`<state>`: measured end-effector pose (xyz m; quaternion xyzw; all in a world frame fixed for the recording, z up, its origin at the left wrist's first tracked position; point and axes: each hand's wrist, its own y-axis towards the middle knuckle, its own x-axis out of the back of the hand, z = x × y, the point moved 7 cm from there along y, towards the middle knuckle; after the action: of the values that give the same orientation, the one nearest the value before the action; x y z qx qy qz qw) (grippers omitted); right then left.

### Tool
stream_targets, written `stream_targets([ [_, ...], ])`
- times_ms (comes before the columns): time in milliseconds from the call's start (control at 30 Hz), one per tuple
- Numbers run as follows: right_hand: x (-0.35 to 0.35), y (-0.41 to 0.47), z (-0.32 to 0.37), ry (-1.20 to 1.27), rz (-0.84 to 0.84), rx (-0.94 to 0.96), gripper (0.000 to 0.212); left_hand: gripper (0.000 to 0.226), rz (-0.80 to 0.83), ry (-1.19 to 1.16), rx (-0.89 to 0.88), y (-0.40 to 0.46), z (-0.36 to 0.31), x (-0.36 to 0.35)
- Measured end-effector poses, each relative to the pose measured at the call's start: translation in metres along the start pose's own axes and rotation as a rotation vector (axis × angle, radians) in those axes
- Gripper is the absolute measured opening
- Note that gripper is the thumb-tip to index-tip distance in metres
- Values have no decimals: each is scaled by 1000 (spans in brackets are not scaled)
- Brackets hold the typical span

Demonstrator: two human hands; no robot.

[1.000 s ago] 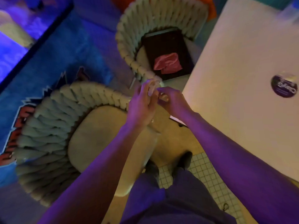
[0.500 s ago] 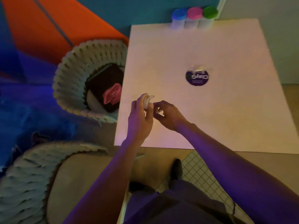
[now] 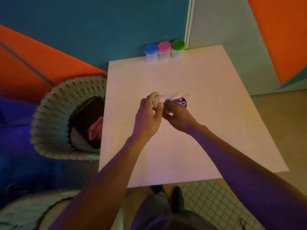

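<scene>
While the left hand [image 3: 147,117] grips a pale disc [image 3: 156,101] and the right hand [image 3: 177,117] pinches it above the table [image 3: 207,130], three tubs [image 3: 164,50] line the far edge against a teal wall [image 3: 99,30].

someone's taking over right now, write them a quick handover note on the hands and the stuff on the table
Left hand: grips a pale round lump above the table.
Right hand: fingers curled, seems to pinch the lump's lower edge.
Purple lid lies on the table just beyond the hands, clear wrap at its far side.
Three tubs stand capped at the far edge.
Done: lump is in hand.
Left: probably peeling or shaping it; tubs untouched.
</scene>
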<state>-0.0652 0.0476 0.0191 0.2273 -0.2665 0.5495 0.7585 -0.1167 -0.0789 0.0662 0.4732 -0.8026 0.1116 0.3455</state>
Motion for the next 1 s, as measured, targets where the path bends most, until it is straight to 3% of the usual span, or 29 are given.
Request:
stream_targets([
  [533, 14, 222, 41, 284, -143, -169, 34, 38, -76, 47, -127, 221, 44, 68],
  [1000, -30, 380, -11, 331, -168, -279, 25, 34, -59, 146, -50, 379, 125, 47],
])
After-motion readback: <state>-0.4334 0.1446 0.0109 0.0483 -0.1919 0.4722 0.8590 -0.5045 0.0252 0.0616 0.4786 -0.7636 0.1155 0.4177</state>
